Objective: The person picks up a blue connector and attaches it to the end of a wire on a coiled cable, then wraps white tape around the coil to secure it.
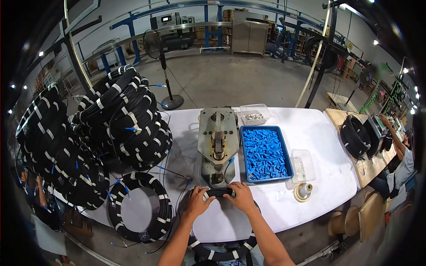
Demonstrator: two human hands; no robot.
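A coil of black cable (218, 192) bound with white tape lies at the table's near edge, its lower part reaching toward my body. My left hand (198, 202) is closed around the coil's far side, left of its top. Gripping the same stretch from the right is my right hand (242, 196), thumb toward the left one. Right beyond both hands stands a metal press (217, 133). A cable end with a blue connector (231, 161) rises beside the press. Another taped coil (115, 213) lies flat to the left.
Tall stacks of taped coils (120, 115) fill the table's left side. Right of the press are a blue tray (247, 177) of blue connectors, a clear box (255, 114) of small metal parts, and a tape roll (303, 191). A person (401, 159) sits at the right bench.
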